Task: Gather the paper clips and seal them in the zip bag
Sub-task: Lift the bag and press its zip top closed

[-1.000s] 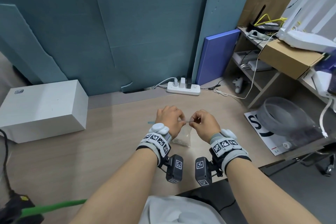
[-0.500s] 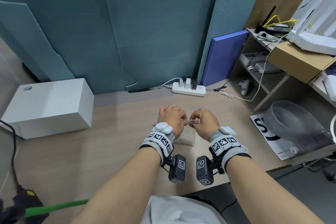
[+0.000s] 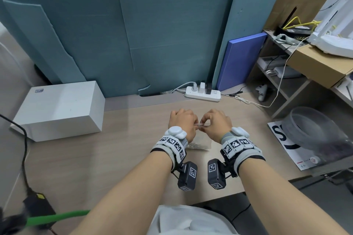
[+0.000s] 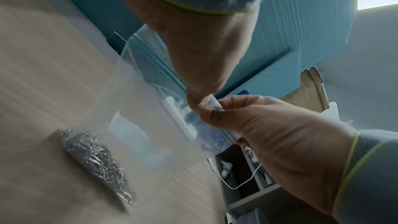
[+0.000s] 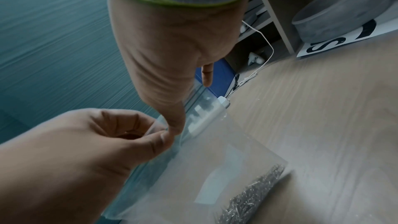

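Observation:
A clear zip bag (image 3: 200,142) hangs over the wooden desk (image 3: 114,158), with a heap of silver paper clips (image 3: 194,146) lying in its bottom. My left hand (image 3: 193,124) and right hand (image 3: 204,126) pinch the bag's top strip side by side, thumbs against forefingers. In the left wrist view the left hand (image 4: 199,104) pinches the strip against the right hand's fingers (image 4: 217,117), above the bag (image 4: 150,125) and its paper clips (image 4: 96,159). The right wrist view shows the right hand (image 5: 174,128) pinching the strip, the bag (image 5: 215,156) and the paper clips (image 5: 254,198).
A white box (image 3: 57,108) stands at the desk's back left. A power strip (image 3: 202,94) and a blue folder (image 3: 242,59) are at the back. A grey round container (image 3: 313,129) and shelves are on the right. A black cable and a green hose (image 3: 57,217) run at the near left.
Both hands keep pinching the bag's top strip and have drawn slightly closer together. The head view has shifted a little.

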